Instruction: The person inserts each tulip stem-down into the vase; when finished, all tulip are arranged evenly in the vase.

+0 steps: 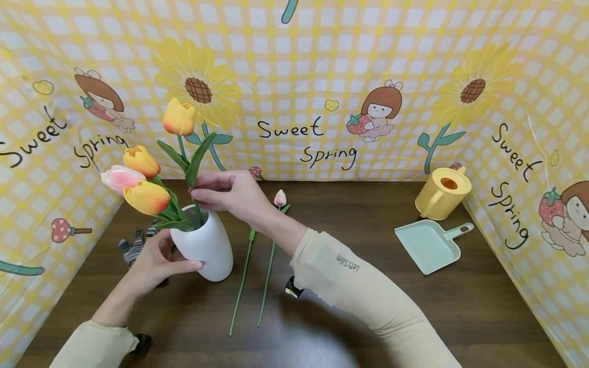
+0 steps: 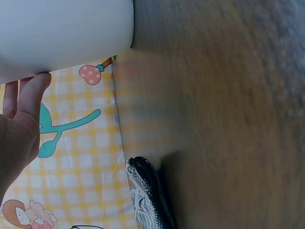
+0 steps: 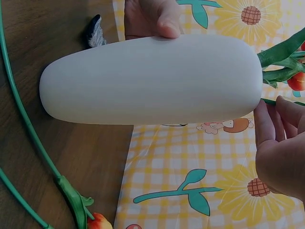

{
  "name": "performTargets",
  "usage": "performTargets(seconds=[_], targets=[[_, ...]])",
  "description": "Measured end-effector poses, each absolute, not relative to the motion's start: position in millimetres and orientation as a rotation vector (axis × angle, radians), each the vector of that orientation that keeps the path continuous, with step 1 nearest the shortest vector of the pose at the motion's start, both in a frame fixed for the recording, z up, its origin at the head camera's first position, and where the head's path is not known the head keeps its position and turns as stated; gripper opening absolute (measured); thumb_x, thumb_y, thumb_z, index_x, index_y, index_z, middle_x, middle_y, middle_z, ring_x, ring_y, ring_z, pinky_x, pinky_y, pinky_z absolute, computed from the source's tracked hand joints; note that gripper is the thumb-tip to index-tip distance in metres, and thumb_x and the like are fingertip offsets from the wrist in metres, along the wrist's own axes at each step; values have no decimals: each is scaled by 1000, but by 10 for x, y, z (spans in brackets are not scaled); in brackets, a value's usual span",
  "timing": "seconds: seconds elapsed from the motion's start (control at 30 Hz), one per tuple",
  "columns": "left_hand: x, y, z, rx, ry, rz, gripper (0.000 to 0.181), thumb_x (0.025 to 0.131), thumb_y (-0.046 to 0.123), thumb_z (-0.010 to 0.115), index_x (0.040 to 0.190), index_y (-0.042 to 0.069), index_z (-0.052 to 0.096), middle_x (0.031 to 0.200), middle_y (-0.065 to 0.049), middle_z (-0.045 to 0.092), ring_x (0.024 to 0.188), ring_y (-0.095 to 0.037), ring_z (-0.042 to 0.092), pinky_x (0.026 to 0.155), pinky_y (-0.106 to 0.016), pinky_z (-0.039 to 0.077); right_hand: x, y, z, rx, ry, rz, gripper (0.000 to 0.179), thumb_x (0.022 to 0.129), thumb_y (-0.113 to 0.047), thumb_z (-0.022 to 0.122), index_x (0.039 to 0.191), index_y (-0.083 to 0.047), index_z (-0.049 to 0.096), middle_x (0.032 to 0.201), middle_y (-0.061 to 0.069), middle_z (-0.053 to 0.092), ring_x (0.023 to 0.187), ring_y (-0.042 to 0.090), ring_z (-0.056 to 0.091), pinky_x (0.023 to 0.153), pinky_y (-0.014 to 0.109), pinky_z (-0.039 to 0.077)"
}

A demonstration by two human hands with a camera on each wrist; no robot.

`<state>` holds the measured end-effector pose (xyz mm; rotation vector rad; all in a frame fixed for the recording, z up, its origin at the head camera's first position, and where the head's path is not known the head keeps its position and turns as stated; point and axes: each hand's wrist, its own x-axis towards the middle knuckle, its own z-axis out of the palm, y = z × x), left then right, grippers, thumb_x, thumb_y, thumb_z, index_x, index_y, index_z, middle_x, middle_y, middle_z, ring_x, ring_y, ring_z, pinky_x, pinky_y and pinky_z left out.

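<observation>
A white vase (image 1: 209, 253) stands on the table with two yellow-orange tulips (image 1: 147, 198) and a pink-white tulip (image 1: 120, 180) leaning out to its left. My left hand (image 1: 154, 261) grips the vase's side, thumb across the front; in the left wrist view its fingers (image 2: 34, 93) touch the vase wall. At the vase's mouth my right hand (image 1: 239, 197) pinches the stem of another yellow-orange tulip (image 1: 179, 117), whose bloom rises above the rest. The lower end of that stem is hidden by the vase.
A pink-tipped tulip (image 1: 279, 198) and a second green stem (image 1: 243, 286) lie right of the vase; the second's orange bloom (image 3: 99, 222) shows in the right wrist view. A striped glove (image 1: 133, 249) lies behind my left hand. Far right are a yellow watering can (image 1: 432, 197) and green dustpan (image 1: 425, 245).
</observation>
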<state>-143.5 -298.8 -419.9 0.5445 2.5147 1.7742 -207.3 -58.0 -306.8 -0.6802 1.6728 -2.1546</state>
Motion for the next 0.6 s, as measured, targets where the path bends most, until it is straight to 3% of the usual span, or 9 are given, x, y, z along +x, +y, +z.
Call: performTargets(seconds=[0.3, 0.6], targets=[[-1428, -2980, -4186, 533, 2518, 1772, 66, 78, -10, 81, 136, 7, 53, 122, -8, 66, 102, -16, 68, 79, -29, 59, -2087, -580, -3079, -714, 1718, -2112, 19, 91, 0, 74, 109, 4, 74, 97, 9, 76, 86, 18, 74, 79, 34, 61], [-1426, -2982, -4189, 520, 2508, 1781, 66, 78, -10, 82, 135, 7, 53, 121, -9, 66, 101, -17, 68, 78, -29, 59, -2100, -567, -3071, -659, 1722, -2100, 33, 91, 2, 73, 125, 2, 69, 104, 10, 76, 91, 19, 74, 79, 33, 61]])
